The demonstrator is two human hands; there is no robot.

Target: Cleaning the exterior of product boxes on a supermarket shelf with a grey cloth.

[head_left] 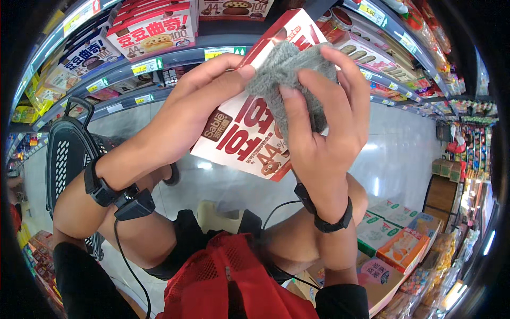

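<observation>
A white and red cookie box (pixel 234 143) is held up tilted in front of me, its printed face toward me. My left hand (pixel 188 101) grips the box at its left edge, fingers wrapped behind and thumb along the upper side. Against the front of the box my right hand (pixel 332 133) pinches a bunched grey cloth (pixel 276 69), thumb and fingers bent into its folds. The cloth covers the upper middle of the box. Part of the left hand's fingers is hidden behind the box.
Curved store shelves ahead hold rows of cookie boxes (pixel 151 34) with price tags (pixel 147 66) along their edges. A black plastic basket or cart (pixel 61 159) stands at my left. Stacked cartons (pixel 401 250) sit on the right, beside shelves of snack bags. A beige stool (pixel 218 217) is beneath me.
</observation>
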